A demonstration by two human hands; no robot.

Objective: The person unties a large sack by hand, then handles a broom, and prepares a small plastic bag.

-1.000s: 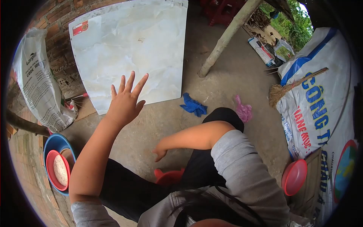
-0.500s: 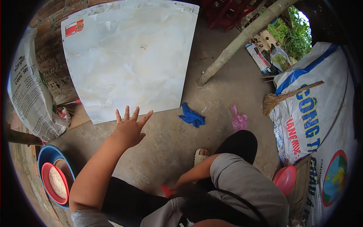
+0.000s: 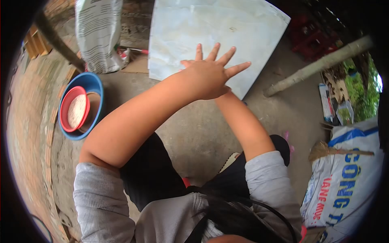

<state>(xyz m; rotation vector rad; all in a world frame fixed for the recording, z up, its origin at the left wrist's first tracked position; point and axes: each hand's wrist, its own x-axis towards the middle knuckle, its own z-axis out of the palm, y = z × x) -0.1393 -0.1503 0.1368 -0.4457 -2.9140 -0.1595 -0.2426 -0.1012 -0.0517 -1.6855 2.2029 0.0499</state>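
Note:
My left hand (image 3: 211, 76) is palm down with its fingers spread, holding nothing I can see. It crosses over my right hand (image 3: 187, 63), which is mostly hidden beneath it; only a fingertip or two shows at the left. Whether the two hands touch is hard to tell. Beyond them, in the head view, stands a large pale marbled panel (image 3: 214, 24), and both hands overlap its lower part in view. A sliver of blue cloth (image 3: 245, 103) shows beside my right forearm.
At left, a blue basin (image 3: 100, 89) holds a red bowl (image 3: 64, 101) with pale grains. A white sack (image 3: 98, 36) leans by the brick wall. A bamboo pole (image 3: 320, 65), a straw broom (image 3: 320, 152) and a large printed sack (image 3: 344, 178) are at right.
My right hand has come up from low near my legs to under my left hand. My left hand has moved right across the view. The camera has turned left.

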